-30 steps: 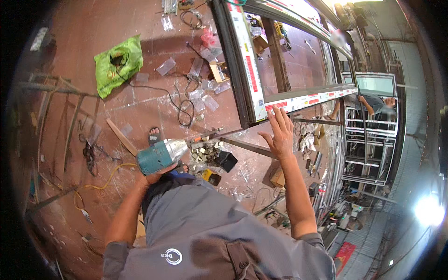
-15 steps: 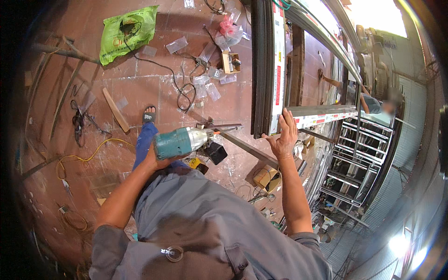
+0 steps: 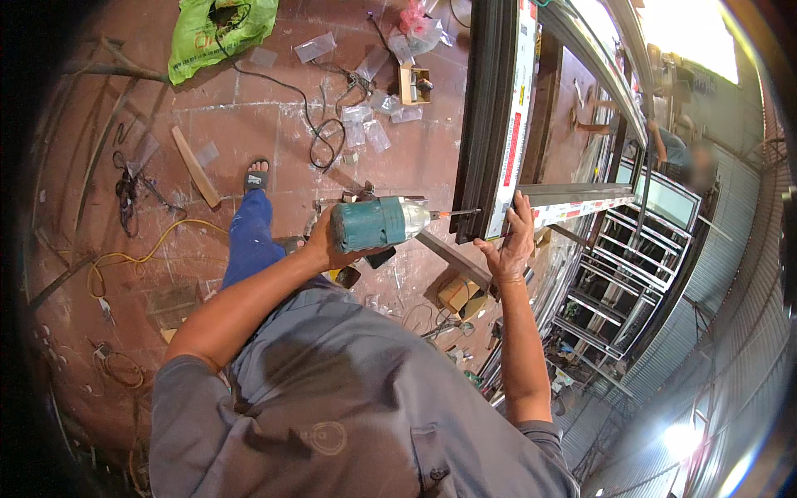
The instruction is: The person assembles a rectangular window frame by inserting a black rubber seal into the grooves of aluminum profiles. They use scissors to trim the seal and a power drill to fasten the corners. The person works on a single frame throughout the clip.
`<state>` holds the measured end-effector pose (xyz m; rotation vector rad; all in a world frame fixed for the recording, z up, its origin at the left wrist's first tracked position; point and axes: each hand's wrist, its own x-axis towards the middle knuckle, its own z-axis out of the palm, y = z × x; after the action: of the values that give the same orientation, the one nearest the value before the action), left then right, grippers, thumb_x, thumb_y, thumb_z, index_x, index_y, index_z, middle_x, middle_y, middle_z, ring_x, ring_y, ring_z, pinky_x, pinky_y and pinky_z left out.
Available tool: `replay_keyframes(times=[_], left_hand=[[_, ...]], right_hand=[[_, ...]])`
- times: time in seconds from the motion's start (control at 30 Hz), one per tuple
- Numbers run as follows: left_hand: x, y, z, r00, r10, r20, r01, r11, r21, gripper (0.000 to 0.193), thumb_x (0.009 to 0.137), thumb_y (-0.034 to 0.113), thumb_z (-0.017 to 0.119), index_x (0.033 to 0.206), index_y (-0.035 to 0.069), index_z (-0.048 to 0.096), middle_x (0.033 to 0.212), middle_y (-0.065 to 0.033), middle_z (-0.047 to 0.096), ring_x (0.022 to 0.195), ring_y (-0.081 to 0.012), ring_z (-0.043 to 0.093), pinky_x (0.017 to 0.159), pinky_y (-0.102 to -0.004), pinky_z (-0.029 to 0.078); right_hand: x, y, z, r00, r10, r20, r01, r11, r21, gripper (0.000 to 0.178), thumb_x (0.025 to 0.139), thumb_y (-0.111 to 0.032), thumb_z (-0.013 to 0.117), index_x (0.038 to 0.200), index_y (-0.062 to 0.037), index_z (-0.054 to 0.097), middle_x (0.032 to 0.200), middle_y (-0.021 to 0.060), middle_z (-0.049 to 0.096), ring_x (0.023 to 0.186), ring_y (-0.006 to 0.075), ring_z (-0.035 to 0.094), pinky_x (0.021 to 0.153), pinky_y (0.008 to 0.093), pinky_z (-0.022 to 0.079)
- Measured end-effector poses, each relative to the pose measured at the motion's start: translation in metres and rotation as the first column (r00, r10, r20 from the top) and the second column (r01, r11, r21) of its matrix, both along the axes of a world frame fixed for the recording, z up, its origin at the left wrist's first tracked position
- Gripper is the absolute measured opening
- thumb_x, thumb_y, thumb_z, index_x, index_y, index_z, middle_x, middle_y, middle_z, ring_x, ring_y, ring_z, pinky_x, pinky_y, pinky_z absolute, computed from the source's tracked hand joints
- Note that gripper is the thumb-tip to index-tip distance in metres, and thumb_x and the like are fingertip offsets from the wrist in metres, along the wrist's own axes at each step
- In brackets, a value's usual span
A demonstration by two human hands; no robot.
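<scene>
My left hand (image 3: 320, 242) is wrapped round the handle of a teal power drill (image 3: 368, 226), held level with its long bit toward the right. The tip of the bit (image 3: 455, 213) meets the dark side of a metal window frame (image 3: 486, 158), near its lower corner. Whether it has gone in I cannot tell. My right hand (image 3: 510, 249) grips that corner, fingers along the inner edge and thumb at the lower end. Labelled protective film (image 3: 512, 133) covers the frame's face. A metal bar (image 3: 457, 261) runs beneath the drill and the corner.
On the red floor lie a green sack (image 3: 220, 37), a black cable (image 3: 320, 141), a wooden strip (image 3: 195, 170), a yellow cord (image 3: 145, 253) and small plastic bags. A cardboard box (image 3: 461, 296) sits below the frame. Another person (image 3: 674, 149) and more frames (image 3: 631, 274) are at the right.
My left hand has brought the drill right and slightly up, so its bit now reaches the frame's side. My right hand stays at the corner, its fingers more curled over the edge.
</scene>
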<state>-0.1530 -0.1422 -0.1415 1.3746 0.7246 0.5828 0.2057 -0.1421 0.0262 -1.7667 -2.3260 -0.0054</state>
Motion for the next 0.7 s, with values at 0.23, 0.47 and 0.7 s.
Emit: replay_keyframes(times=[0.23,0.47,0.7], left_hand=[[0.016,-0.002,-0.01,0.997,0.053,0.061,-0.057,0.996,0.062,0.06,0.09,0.042,0.089,0.137,0.011,0.07,0.132,-0.0075,0.076,0.122,-0.0261,0.071,0.109,-0.0397,0.055],[-0.002,0.031,0.018,0.998,-0.01,0.054,0.025,0.956,-0.293,0.066,0.087,0.05,0.09,0.138,0.011,0.07,0.134,-0.0103,0.075,0.121,-0.0303,0.071,0.11,-0.0425,0.054],[-0.021,0.076,0.058,0.995,0.02,0.1,0.0,0.98,-0.197,0.054,0.084,0.045,0.09,0.122,0.009,0.078,0.122,-0.0152,0.079,0.113,-0.0319,0.075,0.102,-0.0432,0.057]], right_hand=[[-0.001,0.001,0.0,0.999,0.003,0.033,-0.003,1.0,0.009,0.093,0.079,-0.081,0.077,0.137,-0.012,0.052,0.16,0.0239,0.056,0.149,0.0502,0.051,0.127,0.0637,0.034],[0.002,-0.003,-0.004,1.0,-0.008,-0.018,0.008,1.0,-0.007,0.098,0.078,-0.079,0.08,0.142,-0.0108,0.052,0.161,0.0257,0.054,0.151,0.0498,0.048,0.127,0.0618,0.034],[0.006,0.027,0.022,0.857,-0.41,-0.312,0.28,0.879,-0.387,0.075,0.101,-0.061,0.071,0.145,-0.002,0.057,0.155,0.026,0.057,0.133,0.0379,0.063,0.116,0.0491,0.047]])
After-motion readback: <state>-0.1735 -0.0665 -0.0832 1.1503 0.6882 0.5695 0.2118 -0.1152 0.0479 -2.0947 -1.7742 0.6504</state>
